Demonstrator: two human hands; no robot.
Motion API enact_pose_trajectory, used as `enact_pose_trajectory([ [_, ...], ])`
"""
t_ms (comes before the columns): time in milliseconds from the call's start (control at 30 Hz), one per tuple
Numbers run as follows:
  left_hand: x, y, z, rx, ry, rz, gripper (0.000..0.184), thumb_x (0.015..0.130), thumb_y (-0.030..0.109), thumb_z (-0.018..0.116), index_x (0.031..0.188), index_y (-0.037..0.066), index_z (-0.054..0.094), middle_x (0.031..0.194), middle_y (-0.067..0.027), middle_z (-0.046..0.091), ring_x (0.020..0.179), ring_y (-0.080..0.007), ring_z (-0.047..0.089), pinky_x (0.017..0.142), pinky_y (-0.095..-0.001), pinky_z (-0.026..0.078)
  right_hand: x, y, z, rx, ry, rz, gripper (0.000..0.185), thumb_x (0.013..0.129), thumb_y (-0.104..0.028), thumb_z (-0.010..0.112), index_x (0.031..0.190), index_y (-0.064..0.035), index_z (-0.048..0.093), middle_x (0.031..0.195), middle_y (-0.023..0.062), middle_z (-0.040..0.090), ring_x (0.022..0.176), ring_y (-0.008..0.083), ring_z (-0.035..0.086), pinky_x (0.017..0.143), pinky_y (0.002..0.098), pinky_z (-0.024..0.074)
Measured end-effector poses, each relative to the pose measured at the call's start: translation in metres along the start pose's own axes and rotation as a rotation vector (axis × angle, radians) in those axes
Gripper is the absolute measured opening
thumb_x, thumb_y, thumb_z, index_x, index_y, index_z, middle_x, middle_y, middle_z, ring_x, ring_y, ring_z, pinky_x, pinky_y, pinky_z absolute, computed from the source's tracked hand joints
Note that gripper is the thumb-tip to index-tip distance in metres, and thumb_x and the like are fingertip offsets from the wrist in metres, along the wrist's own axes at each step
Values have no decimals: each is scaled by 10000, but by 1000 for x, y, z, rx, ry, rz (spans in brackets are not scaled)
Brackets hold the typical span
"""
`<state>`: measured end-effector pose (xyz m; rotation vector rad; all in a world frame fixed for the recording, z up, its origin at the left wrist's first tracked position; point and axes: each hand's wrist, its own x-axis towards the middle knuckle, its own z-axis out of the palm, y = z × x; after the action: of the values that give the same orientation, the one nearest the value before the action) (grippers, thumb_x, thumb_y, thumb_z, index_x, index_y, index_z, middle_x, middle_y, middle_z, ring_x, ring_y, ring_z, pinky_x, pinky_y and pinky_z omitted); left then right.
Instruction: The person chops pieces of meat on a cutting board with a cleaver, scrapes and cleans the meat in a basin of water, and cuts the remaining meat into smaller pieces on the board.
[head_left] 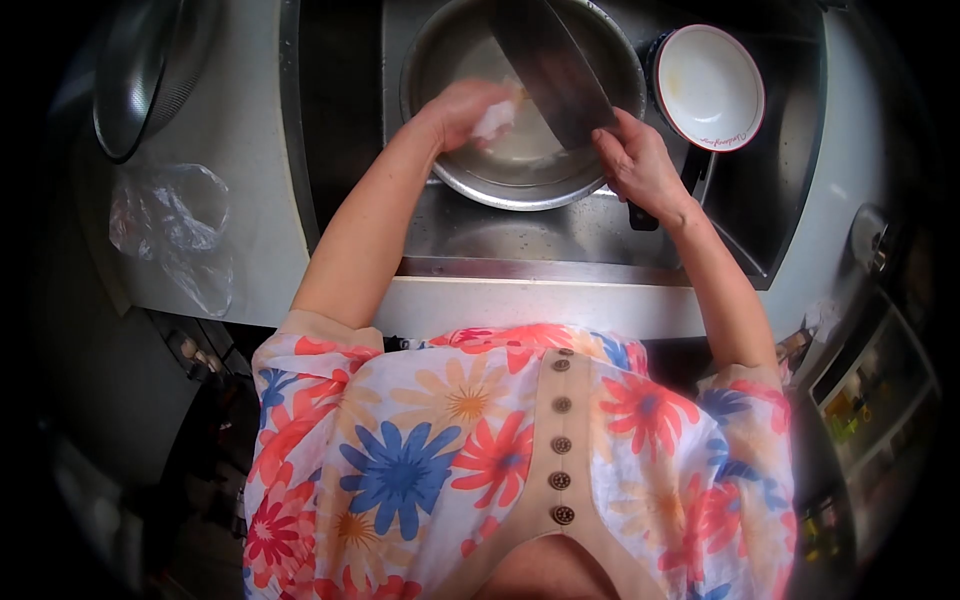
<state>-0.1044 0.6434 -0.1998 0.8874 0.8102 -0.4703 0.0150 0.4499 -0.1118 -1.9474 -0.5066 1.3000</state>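
Left hand (460, 110) hovers at nine o'clock over the round silver metal basin (525, 204), pinching a small white wad (493, 121); right hand (642, 168), at four, grips a broad-bladed, black-handled cleaver (560, 85). Looks like blade-washing; any stroke calls for edge-clear fingertips.

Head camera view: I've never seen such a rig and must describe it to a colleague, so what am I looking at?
There is no machine: one picture, taken from a camera on a person's head, looks down at their own bare hands. The left hand holds a white item, too blurred to name. The right hand has its grip on a cleaver, above a metal basin in the sink. Beside the basin is a red-rimmed bowl. A clear plastic bag lies on the left counter.
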Motion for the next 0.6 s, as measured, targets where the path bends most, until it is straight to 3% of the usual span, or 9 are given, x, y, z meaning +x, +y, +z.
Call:
enact_pose_trajectory([
  [233,12,-11,-13,-85,-102,36,209,880,230,532,909,28,582,728,-102,609,544,-167,578,380,-288,393,7,6,-3,79,-58,83,188,926,-153,485,1042,-12,531,534,-12,457,385,70,406,333,240,348],
  [600,4,-1,-8,1,9,182,194,863,172,501,919,11,592,732,-64,592,585,-127,556,433,-265,423,-1,0,-12,72,-4,149,147,934,-154,477,952,-12,508,536,-10,417,374,72,386,331,232,339],
])
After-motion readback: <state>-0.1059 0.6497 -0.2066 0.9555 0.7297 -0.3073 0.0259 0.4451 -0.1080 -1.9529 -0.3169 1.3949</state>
